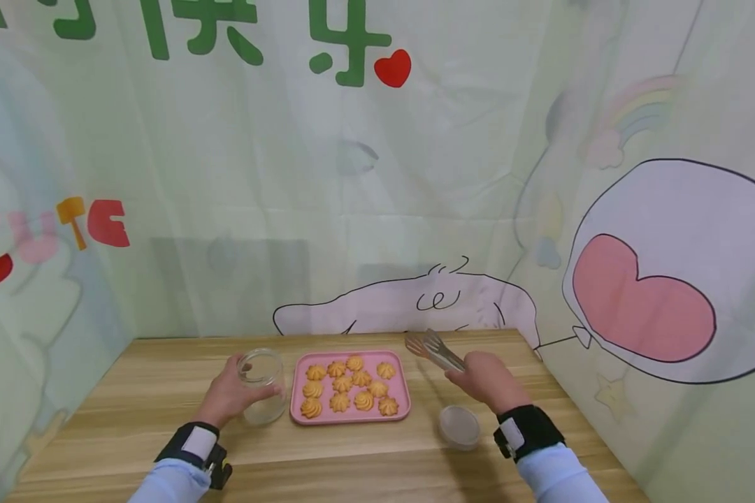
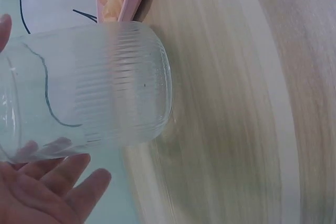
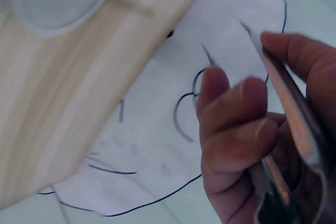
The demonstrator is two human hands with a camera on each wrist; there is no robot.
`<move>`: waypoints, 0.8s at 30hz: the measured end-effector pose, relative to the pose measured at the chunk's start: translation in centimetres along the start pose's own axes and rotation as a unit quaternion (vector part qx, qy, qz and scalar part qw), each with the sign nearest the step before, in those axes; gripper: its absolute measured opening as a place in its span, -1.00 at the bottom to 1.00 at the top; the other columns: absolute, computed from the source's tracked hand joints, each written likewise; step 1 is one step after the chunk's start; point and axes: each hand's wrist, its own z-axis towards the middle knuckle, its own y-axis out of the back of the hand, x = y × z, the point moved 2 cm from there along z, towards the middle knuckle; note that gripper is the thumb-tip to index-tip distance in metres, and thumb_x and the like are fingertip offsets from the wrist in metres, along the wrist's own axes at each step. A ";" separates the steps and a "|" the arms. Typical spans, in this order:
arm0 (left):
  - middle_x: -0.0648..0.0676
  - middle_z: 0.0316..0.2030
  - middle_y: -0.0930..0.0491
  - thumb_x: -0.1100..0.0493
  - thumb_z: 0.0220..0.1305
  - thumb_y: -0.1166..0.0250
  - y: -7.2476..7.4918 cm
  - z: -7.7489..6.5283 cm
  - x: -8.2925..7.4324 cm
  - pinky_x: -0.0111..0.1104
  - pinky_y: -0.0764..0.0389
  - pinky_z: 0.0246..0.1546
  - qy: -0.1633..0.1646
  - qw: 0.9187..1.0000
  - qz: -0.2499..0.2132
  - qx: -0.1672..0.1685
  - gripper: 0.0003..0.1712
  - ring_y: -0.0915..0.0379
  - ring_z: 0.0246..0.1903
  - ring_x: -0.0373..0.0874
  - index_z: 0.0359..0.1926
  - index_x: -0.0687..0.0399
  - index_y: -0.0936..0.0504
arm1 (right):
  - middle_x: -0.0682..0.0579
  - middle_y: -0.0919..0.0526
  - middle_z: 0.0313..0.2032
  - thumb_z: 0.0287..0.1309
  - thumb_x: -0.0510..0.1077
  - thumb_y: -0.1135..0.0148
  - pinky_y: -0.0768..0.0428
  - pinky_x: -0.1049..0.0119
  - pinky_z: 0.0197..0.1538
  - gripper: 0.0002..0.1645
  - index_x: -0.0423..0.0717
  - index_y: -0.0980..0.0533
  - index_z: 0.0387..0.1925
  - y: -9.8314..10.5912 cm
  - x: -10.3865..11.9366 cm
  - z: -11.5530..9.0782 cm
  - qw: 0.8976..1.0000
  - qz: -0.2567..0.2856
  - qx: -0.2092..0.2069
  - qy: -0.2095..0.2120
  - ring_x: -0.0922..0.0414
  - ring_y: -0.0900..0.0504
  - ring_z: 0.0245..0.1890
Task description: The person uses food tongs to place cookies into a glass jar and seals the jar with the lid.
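A clear glass jar (image 1: 265, 413) with ribbed sides stands upright left of the pink tray (image 1: 350, 421), its mouth uncovered. My left hand (image 1: 228, 392) holds it near the top, thumb on one side and fingers on the other; the ribs show in the left wrist view on the jar (image 2: 126, 85). Metal tongs (image 1: 442, 353) are gripped in my right hand (image 1: 492, 383), raised beyond the tray's right side, tips pointing away and to the left. Their two arms are spread apart in the right wrist view, between thumb and fingers. Several swirled butter cookies (image 1: 364, 400) lie on the tray.
A round translucent lid (image 1: 459, 427) lies on the wooden table (image 1: 327, 464), right of the tray and nearer to me than the tongs. A printed cloth backdrop (image 1: 239, 175) rises behind the table and along both sides.
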 end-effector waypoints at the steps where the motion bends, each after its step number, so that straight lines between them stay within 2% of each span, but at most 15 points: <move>1: 0.58 0.37 -0.26 -0.16 0.08 -0.60 -0.1 0.0 0.0 0.30 -0.41 0.22 -0.003 1.000 -0.003 0.000 0.31 -0.23 0.32 0.53 0.50 0.45 0.02 | 0.00 -0.47 -0.54 0.34 0.01 -0.33 -0.40 0.25 -0.44 -0.63 -0.23 -0.54 -0.40 0.0 0.4 0.0 1.000 -0.010 0.003 0.008 0.08 -0.45 -0.54; 6: 0.54 0.37 -0.29 -0.15 0.09 -0.60 -0.3 0.2 0.0 0.31 -0.38 0.24 -0.005 1.000 -0.011 0.000 0.24 -0.21 0.34 0.50 0.48 0.41 -0.06 | 0.03 -0.53 -0.52 0.31 0.07 -0.38 -0.50 0.15 -0.38 -0.65 -0.15 -0.59 -0.33 -0.5 2.3 0.1 0.995 -0.083 -0.008 0.054 0.08 -0.47 -0.51; 11: 0.54 0.36 -0.30 -0.16 0.06 -0.61 -0.4 0.4 0.4 0.32 -0.34 0.27 0.000 1.000 -0.022 -0.002 0.21 -0.21 0.35 0.49 0.42 0.40 -0.10 | 0.08 -0.51 -0.59 0.26 0.10 -0.42 -0.52 0.13 -0.45 -0.64 -0.08 -0.58 -0.42 -1.8 3.5 0.1 0.985 -0.140 -0.062 0.084 0.11 -0.45 -0.58; 17: 0.54 0.30 -0.37 -0.12 0.06 -0.61 -0.5 0.6 0.8 0.29 -0.41 0.21 -0.011 1.000 -0.016 -0.010 0.16 -0.31 0.28 0.48 0.40 0.41 -0.13 | 0.07 -0.45 -0.66 0.23 0.14 -0.44 -0.53 0.14 -0.52 -0.53 -0.11 -0.53 -0.55 -2.7 4.4 0.4 0.977 -0.175 -0.089 0.079 0.11 -0.43 -0.64; 24: 0.57 0.31 -0.35 -0.11 0.05 -0.61 -0.6 0.7 0.7 0.29 -0.41 0.21 -0.018 1.000 -0.017 -0.006 0.22 -0.32 0.28 0.50 0.44 0.45 -0.12 | 0.06 -0.49 -0.66 0.18 0.16 -0.48 -0.60 0.12 -0.49 -0.53 -0.12 -0.59 -0.56 -3.4 4.7 1.1 0.972 -0.207 -0.088 0.072 0.10 -0.47 -0.63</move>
